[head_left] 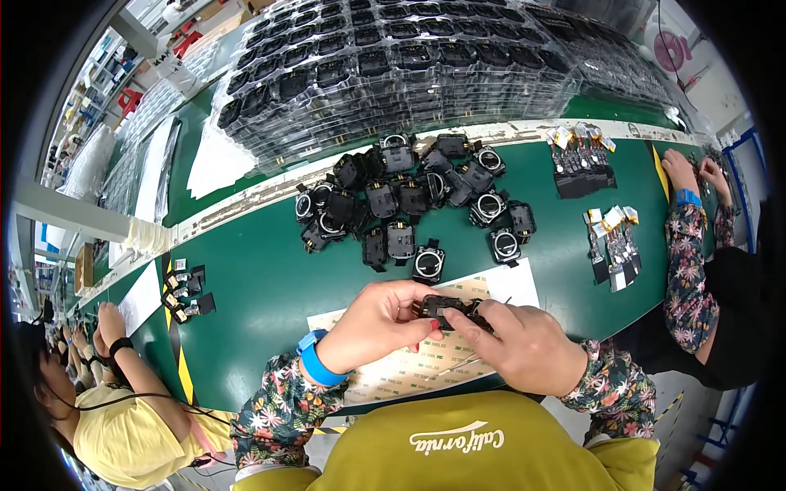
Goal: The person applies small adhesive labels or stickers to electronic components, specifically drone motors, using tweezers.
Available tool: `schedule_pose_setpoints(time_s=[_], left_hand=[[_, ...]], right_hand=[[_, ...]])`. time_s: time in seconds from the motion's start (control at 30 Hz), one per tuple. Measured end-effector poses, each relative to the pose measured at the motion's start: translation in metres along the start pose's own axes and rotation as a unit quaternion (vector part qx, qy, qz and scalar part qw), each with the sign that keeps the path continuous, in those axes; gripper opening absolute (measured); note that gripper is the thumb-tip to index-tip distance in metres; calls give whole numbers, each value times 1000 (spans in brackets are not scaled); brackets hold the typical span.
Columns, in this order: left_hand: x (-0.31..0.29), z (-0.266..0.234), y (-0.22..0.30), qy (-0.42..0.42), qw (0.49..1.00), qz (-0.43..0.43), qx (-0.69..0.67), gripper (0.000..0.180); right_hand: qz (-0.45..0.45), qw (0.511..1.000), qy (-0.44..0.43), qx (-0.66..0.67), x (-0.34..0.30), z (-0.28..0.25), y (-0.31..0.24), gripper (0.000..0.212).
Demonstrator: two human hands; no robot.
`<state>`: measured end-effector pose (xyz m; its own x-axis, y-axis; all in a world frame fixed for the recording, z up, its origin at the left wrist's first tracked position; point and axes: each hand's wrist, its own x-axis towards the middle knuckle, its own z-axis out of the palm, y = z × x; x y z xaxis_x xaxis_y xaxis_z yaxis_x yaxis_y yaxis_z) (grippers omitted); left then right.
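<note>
My left hand (372,327), with a blue wrist strap, grips one end of a small black plastic housing (438,306) between thumb and fingers. On its other side my right hand (524,344) presses with bent fingers and thumb, hiding much of the part. A thin metal tool, perhaps tweezers (458,366), sticks out from under the right hand. Below both hands lies a tan printed adhesive sheet (385,368) on white paper (516,282). Just beyond is a heap of similar black housings (381,199), some showing a round silver-rimmed face (427,263).
Stacked clear trays (393,98) of black parts stand behind a pale ledge (221,214). Small parts with white and yellow tabs (583,159) lie at right, another group (187,292) at left. Co-workers sit on both sides; one's hands (681,170) show at far right.
</note>
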<state>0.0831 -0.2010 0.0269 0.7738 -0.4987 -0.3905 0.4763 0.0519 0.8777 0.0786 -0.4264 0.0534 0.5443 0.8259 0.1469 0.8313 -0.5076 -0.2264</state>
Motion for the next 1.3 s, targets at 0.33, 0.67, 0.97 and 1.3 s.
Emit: schedule_pose_setpoints(time_s=[0.33, 0.67, 0.97, 1.3], left_hand=[[-3, 9, 0, 29, 999, 22, 2, 26], [-4, 11, 4, 33, 999, 22, -20, 21], [-1, 15, -7, 83, 996, 40, -4, 16], [1, 19, -10, 91, 994, 66, -6, 14]], right_hand=[[-14, 999, 2, -30, 3, 0, -4, 49], [-26, 999, 38, -6, 1, 3, 0, 48], [-36, 995, 31, -87, 1, 6, -8, 41], [-38, 994, 41, -97, -2, 6, -9, 38]])
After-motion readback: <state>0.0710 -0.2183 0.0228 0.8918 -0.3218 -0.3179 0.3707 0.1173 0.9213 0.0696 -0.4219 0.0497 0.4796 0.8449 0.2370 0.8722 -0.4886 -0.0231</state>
